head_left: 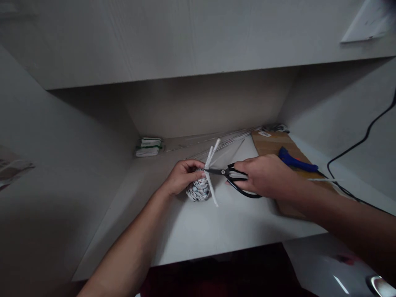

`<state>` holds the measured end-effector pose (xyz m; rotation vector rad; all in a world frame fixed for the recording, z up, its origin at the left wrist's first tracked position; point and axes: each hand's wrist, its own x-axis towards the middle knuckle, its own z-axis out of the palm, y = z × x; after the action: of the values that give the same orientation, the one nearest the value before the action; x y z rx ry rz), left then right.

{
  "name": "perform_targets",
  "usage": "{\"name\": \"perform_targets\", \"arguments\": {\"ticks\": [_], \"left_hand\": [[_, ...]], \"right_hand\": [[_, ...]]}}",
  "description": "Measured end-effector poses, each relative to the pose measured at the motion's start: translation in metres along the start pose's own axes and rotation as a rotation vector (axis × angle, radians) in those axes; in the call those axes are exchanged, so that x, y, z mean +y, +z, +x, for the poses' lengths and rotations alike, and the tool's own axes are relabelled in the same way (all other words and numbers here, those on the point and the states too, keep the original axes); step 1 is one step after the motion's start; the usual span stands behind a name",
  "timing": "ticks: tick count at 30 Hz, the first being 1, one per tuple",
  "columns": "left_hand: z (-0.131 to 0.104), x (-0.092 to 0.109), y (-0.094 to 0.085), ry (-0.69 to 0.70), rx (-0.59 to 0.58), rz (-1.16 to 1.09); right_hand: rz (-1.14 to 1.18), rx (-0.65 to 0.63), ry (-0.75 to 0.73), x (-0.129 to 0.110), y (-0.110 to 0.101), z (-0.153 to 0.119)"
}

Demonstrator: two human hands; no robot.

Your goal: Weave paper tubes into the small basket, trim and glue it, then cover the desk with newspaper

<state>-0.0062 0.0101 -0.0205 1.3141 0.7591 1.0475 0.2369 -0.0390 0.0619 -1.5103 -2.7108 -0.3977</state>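
My left hand [185, 176] grips a small woven piece [199, 190] of white and dark strands, which looks like rolled paper, above the white tabletop [192, 235]. Several white paper sticks [213, 192] jut out from its top, up and down. Black-handled scissors [244, 178] are in my right hand [266, 175], fingers wrapped round the handle loops. The blades point left and reach the base of the sticks, beside my left thumb. Whether the blade tips are parted is too small to tell.
Brown cardboard [291, 209] lies on the right, with a blue-handled tool [297, 161] on it. Thin long sticks [229, 138] lie along the back wall. A packet with a green band [149, 147] sits at the back left. A black cable [365, 140] hangs at right.
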Motion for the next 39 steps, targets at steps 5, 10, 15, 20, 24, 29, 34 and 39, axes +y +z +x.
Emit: {"name": "perform_targets", "arguments": {"ticks": [5,10,15,20,24,29,34,39], "left_hand": [[-0.001,0.000,0.001,-0.020,-0.011,-0.018],[0.000,0.001,0.001,0.026,0.013,-0.036],[0.002,0.001,0.001,0.017,0.058,-0.112],[0.001,0.005,0.001,-0.006,0.060,-0.185],[0.000,0.007,0.002,-0.013,0.066,-0.204],[0.000,0.008,0.003,-0.020,0.069,-0.222],[0.000,0.009,0.002,0.009,0.075,-0.248],[-0.001,0.006,0.000,0.022,0.073,-0.255]], "right_hand": [[0.023,0.071,0.020,0.003,0.008,-0.003],[0.194,0.102,0.194,0.001,0.005,-0.018],[0.354,0.059,0.262,-0.013,0.005,-0.037],[0.126,0.225,0.244,-0.020,0.010,-0.047],[0.083,0.425,0.158,-0.019,0.010,-0.058],[0.162,0.384,0.065,-0.033,0.015,-0.065],[0.342,0.192,0.134,-0.048,0.032,-0.058],[0.629,0.080,0.260,-0.051,0.041,-0.050]]}}
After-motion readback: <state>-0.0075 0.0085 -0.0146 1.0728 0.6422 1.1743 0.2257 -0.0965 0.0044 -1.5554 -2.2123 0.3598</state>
